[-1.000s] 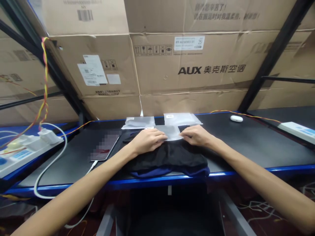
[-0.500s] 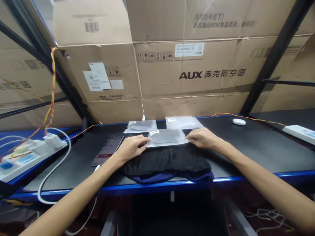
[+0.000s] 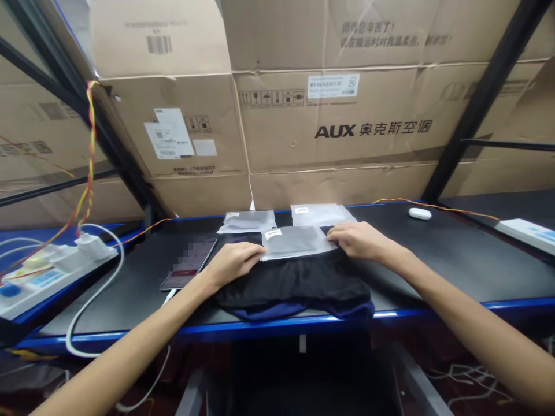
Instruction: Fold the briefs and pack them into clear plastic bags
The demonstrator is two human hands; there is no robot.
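Observation:
A translucent packet (image 3: 297, 242) with a white label lies on a stack of folded black cloth (image 3: 295, 280), whose lower layer is dark blue. My left hand (image 3: 236, 260) has its fingers pressed together at the packet's left edge. At the packet's right side, my right hand (image 3: 355, 238) has curled fingers over the edge of the black cloth; what they pinch is hidden. Behind are two more translucent packets, one at the left (image 3: 248, 221) and one at the right (image 3: 321, 214).
A phone (image 3: 191, 264) with a white cable lies left of the cloth. White power strips stand at the far left (image 3: 47, 277) and far right (image 3: 531, 236). A small white case (image 3: 420, 214) sits at the back right. Cardboard (image 3: 286, 138) walls the back.
My right hand has shifted slightly left and up, its fingers now more curled at the packet's right side. My left hand has moved down a little, still at the left edge.

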